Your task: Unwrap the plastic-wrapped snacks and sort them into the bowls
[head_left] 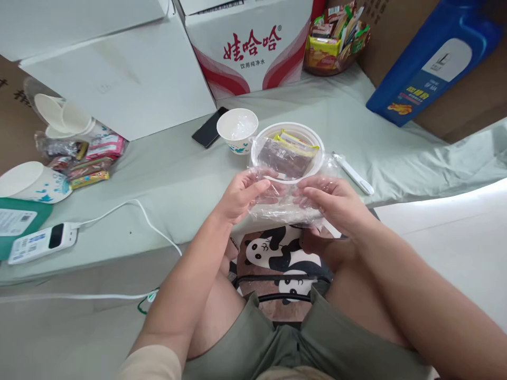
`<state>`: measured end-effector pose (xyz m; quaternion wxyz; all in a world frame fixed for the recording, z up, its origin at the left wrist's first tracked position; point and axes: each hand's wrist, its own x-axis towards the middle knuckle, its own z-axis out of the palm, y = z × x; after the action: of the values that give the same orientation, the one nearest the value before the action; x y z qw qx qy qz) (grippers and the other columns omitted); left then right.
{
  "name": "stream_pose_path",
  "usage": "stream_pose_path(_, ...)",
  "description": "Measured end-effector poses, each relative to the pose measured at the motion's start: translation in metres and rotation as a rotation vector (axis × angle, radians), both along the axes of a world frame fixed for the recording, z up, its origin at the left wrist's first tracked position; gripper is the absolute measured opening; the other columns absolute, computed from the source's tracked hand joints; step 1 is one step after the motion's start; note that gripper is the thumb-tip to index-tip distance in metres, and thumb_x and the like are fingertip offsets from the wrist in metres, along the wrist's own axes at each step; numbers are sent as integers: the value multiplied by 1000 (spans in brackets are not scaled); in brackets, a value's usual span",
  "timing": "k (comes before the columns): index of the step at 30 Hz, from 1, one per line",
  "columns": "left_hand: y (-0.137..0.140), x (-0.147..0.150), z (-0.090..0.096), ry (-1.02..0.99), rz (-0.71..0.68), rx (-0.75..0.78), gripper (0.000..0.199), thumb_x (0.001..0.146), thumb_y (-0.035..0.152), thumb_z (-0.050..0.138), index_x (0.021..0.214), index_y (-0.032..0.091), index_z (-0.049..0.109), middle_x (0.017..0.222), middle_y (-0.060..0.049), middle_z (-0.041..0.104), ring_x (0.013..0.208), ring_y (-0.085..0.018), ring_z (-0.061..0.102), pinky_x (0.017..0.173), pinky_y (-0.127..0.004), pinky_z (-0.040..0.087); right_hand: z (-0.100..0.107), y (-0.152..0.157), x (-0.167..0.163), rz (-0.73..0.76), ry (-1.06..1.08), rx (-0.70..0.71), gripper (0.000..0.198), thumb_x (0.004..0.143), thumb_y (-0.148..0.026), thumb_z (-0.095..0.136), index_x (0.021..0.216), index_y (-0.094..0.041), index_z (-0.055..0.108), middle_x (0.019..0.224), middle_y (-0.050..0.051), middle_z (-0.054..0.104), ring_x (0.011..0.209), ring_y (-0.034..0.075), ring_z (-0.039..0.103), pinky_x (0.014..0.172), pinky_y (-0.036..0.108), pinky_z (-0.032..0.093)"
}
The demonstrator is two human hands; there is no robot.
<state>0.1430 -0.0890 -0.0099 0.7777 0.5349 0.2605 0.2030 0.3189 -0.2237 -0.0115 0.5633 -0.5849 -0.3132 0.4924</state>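
My left hand (249, 194) and my right hand (331, 199) pinch a crinkled clear plastic bag (285, 212) between them, low at the near edge of the covered surface. Just behind the bag is a round white plastic bowl (317, 138), its near rim partly behind the film. Inside the bowl lie a dark flat packet (287, 160) and yellow wrapped packets (297, 141). Left of it, a white paper cup (236, 138) with blue print has crumpled clear film inside. A white slim utility-knife-like tool (356, 173) lies right of my right hand.
A black phone (209, 127) lies behind the cup. White cartons (253, 53) and a basket of snacks (335, 45) stand at the back, a blue bottle (431, 63) at right. Left are paper bowls (34, 182), snack packets (95, 158) and a power strip (43, 243) with its cable.
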Motion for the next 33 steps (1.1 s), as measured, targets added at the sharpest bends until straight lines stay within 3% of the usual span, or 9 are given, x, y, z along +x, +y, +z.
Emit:
stream_pose_path(6, 1, 1, -2, 32, 103, 117, 26, 74, 37, 81, 90, 19, 71, 49, 9, 49, 37, -5, 43, 38, -20, 40, 0, 2, -3, -140, -57, 60, 29, 83, -39, 67, 110, -28, 67, 56, -7, 47, 47, 11, 42, 45, 26, 34)
stream_pose_path(11, 9, -3, 1, -94, 47, 16, 24, 70, 40, 78, 78, 21, 66, 60, 4, 58, 46, -9, 53, 45, -25, 47, 3, 4, 3, -122, 140, 125, 20, 72, -45, 68, 78, -26, 61, 61, -1, 54, 51, 15, 48, 47, 30, 40)
stream_pose_path(16, 22, -11, -5, 2, 86, 150, 24, 77, 41, 66, 73, 18, 64, 73, -2, 62, 61, -12, 56, 55, -26, 46, -5, -2, 11, -4, -253, 107, 35, 87, -52, 53, 68, -24, 61, 84, 8, 66, 79, 22, 63, 72, 39, 54)
stream_pose_path(19, 21, -15, -8, 71, 86, 326, 24, 67, 21, 75, 88, 21, 63, 88, 1, 62, 65, -8, 53, 59, -23, 43, -10, -6, 14, -128, -555, 105, 16, 83, -38, 67, 78, -24, 62, 106, 8, 66, 101, 25, 64, 87, 42, 54)
stream_pose_path(22, 16, -16, -3, 61, -33, 407, 33, 67, 16, 74, 97, 22, 62, 96, 0, 61, 71, -9, 55, 63, -23, 45, -5, -11, 15, -280, -556, 223, 18, 83, -35, 72, 97, -28, 63, 116, 8, 67, 114, 26, 63, 98, 45, 53)
stream_pose_path(26, 10, -13, 5, 4, -221, 399, 39, 72, 18, 73, 108, 23, 60, 103, -2, 62, 81, -13, 61, 70, -27, 50, 9, -16, 7, 144, -374, 164, 34, 79, -43, 78, 106, -27, 67, 104, 6, 73, 97, 25, 71, 85, 41, 60)
stream_pose_path(29, 3, -9, 11, -6, 18, 583, 42, 73, 16, 72, 112, 25, 59, 111, -4, 63, 98, -18, 63, 82, -31, 52, 12, -16, -4, 399, -292, -93, 25, 86, -48, 70, 89, -23, 71, 69, 2, 69, 61, 21, 68, 55, 34, 57)
stream_pose_path(31, -6, -6, 18, 37, 331, 768, 26, 79, 15, 68, 103, 25, 62, 107, -4, 63, 105, -20, 60, 93, -34, 51, 10, -15, -8, 350, -312, -147, 28, 90, -49, 64, 83, -22, 71, 63, 1, 67, 53, 19, 63, 48, 32, 51)
stream_pose_path(33, -18, -4, 27, 80, 474, 897, 10, 84, 18, 64, 92, 24, 63, 99, -4, 64, 106, -22, 60, 99, -39, 49, 9, -13, -8, 259, -375, -100, 28, 89, -48, 64, 84, -22, 71, 66, 1, 68, 54, 18, 62, 48, 30, 48)
